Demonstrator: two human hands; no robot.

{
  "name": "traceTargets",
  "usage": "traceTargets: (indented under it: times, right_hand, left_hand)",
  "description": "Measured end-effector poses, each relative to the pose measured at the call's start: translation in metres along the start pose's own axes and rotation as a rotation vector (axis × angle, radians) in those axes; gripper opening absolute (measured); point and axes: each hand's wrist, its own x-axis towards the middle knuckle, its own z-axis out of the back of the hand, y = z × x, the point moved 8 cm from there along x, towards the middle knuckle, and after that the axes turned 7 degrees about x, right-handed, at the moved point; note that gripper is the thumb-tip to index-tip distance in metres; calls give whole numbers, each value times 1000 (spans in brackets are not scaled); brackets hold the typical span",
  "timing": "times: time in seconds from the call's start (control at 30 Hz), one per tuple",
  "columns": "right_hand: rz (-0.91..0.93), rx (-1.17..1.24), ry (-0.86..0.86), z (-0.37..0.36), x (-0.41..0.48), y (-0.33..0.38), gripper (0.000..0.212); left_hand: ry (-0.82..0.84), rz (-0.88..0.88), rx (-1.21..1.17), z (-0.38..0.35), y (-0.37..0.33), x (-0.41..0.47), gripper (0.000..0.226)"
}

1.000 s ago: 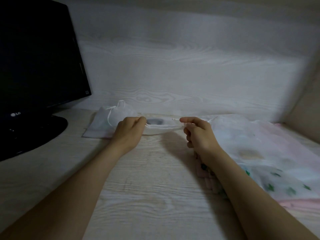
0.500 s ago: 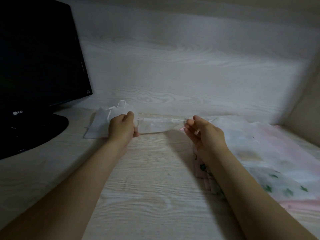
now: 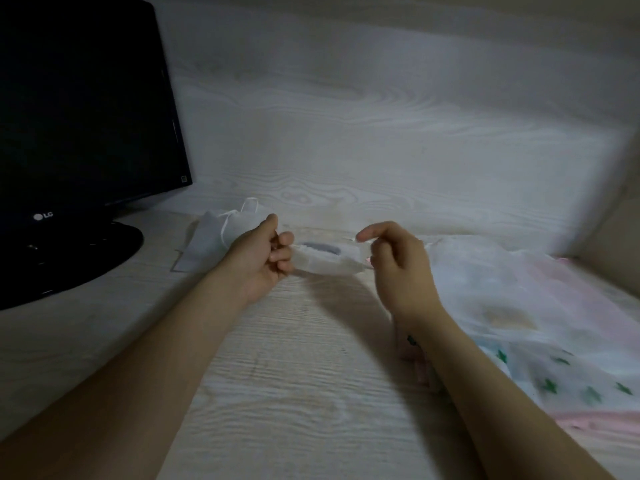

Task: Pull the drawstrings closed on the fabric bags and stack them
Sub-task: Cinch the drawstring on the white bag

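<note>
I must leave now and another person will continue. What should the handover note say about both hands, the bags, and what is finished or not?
Left hand: grips the left end of the small bag.
Right hand: pinches its right end, seemingly at the drawstring.
Done: a white bag lies beside the monitor, apparently finished.
Left: this bag looks not yet fully closed. Pull it shut, lay it on the white bag, then work through the pile of bags on the right of the desk.
</note>
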Motion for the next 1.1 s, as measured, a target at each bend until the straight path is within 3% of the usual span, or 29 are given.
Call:
traceTargets:
  times: [0.13,0.23,0.33,0.47,0.63,0.73,0.83,0.93,1.1]
  right_hand:
    - [181,-516,208,-24,-10,1,28]
    - [155,-658,245,-25,-8,-6,24]
    - [177,-761,283,-27,-7,-7,13]
    - [163,-950,257,-20,0,-12,30]
    - [63,-957,313,-15,-2,-20,37]
    - [20,-886,341,-10,-10,-16,41]
    - [-40,-810,397,-10,-14,-10,24]
    - [-36,-821,380,-11,-14,-6,10]
    - [31,-839,278,-8,-7,-8,14]
  left_hand:
    - [-117,-47,222,15,-3,1,38]
    - [-250,-202,541,25,-18,1,37]
    - [-405,-471,923,24,-40,-6,45]
    - [-519,-539,1156,28,-50,-11,50]
    - [-402,-677,1348,9,-45,-20,45]
    - [-250,-709,1397,-7,-39,-26,23]
    - [-108,-668,1479,-19,-31,-29,17]
    - [-102,-716,1615,-23,-28,-31,13]
    - [-157,-800,1659,-21,-32,-31,9]
